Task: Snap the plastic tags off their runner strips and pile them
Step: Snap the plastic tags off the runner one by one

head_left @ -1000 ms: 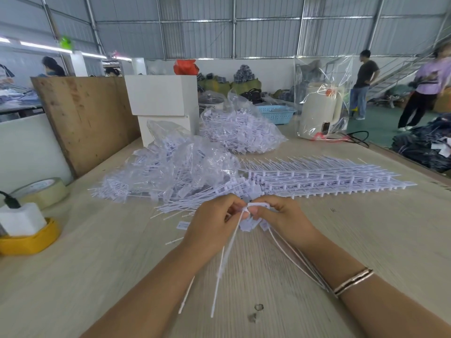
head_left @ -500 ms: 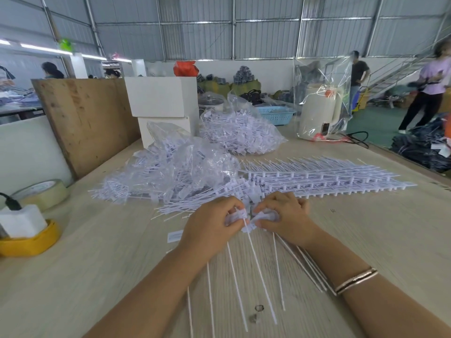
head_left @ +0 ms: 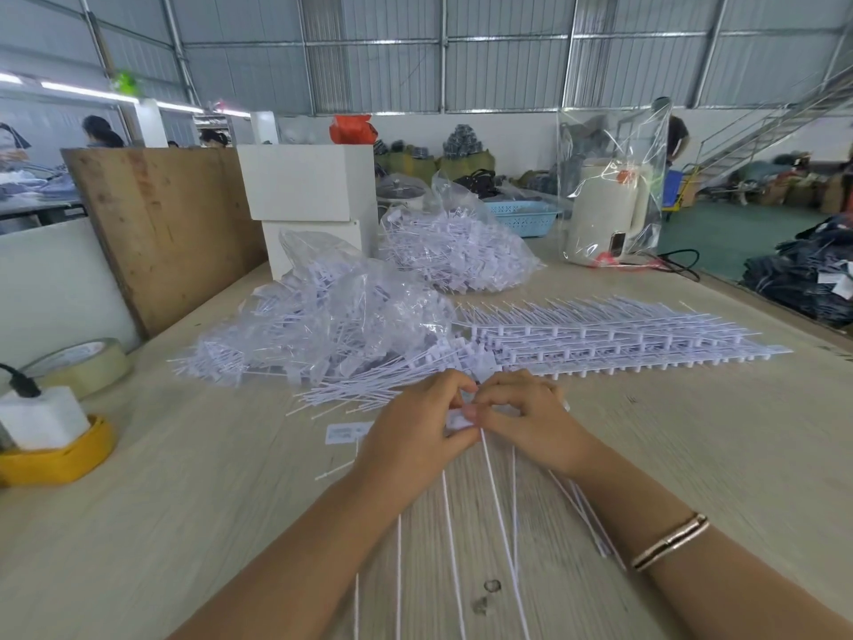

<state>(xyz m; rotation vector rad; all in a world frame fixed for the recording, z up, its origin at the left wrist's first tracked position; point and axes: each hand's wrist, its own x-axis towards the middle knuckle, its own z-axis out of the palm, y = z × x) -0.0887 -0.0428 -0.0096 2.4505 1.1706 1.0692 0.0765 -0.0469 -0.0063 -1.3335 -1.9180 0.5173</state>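
Yellow tape ring far to the left of the hands, carrying a white block with a black plug on top; a clear tape roll just behind it. Farther back on that side, a leaning wooden board and two stacked white boxes.

Ahead and left of the left hand, a clear bag of loose white tags, with thin stems spilling out toward the knuckles. Flat on the wooden table, just left of that hand, a small white label.

Left hand curled, thumb and fingertips pinching a small white tag head at the centre. Right hand touching it from the other side, fingers likewise curled and pinching the same cluster of tags. Long white stems trailing back from the pinch toward the body, between the two forearms, somewhat blurred. Exact number of tags held: cannot tell. Striped bangle on the right wrist.

Beyond the hands, a second filled clear bag. Ahead and right of the right hand, a wide stack of runner strips with tags attached, lying flat, near edge just beyond the fingers. Farther right and back, a white appliance wrapped in clear plastic, a blue basket beside it, and dark folded fabric at the table's far right.
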